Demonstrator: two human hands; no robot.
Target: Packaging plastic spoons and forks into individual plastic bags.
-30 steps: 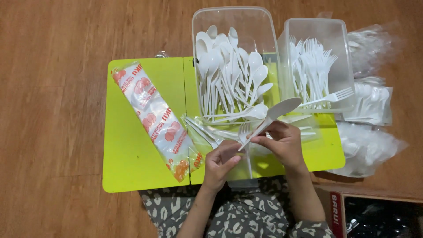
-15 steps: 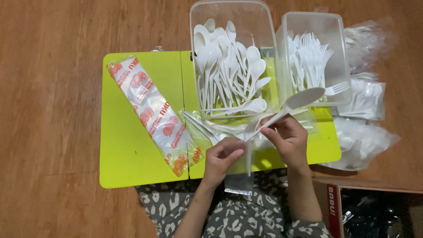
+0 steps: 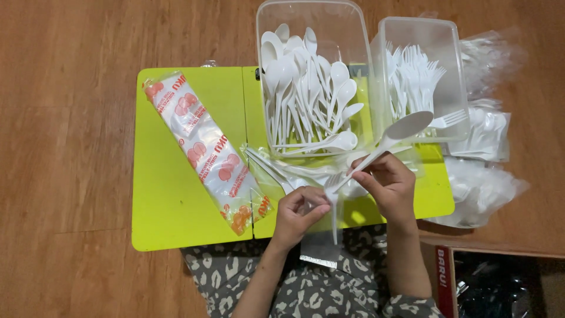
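Seen from above, we hold a white plastic spoon [image 3: 385,141] in our right hand [image 3: 389,184], its bowl now raised over the gap between the two clear tubs, higher and further right than a second ago, when it lay nearer the front edge of the spoon tub [image 3: 315,79]. Our right grip is clenched on the spoon's handle, with what looks like a white fork [image 3: 334,179] pinched alongside it. Our left hand [image 3: 300,213] has shifted little; its grip is closed on the mouth of a narrow clear plastic sleeve [image 3: 322,244], which hangs off the front edge of the lime-green surface [image 3: 176,212] over our patterned lap.

We cannot make out how far the handles have entered the sleeve, since fingers and clear film cover that spot. The sleeve itself is nearly see-through and hard to trace. The fork tub [image 3: 421,76] is cut off by no edge, but the bags of cutlery [image 3: 479,176] to its right blur together. A box [image 3: 500,282] at lower right is cropped by the frame.

The spoon is plain, glossy white, its oval bowl tilted up and to the right, the handle slanting down to our fingers. A long roll of printed clear bags [image 3: 203,150] lies diagonally on the surface, well to the left.
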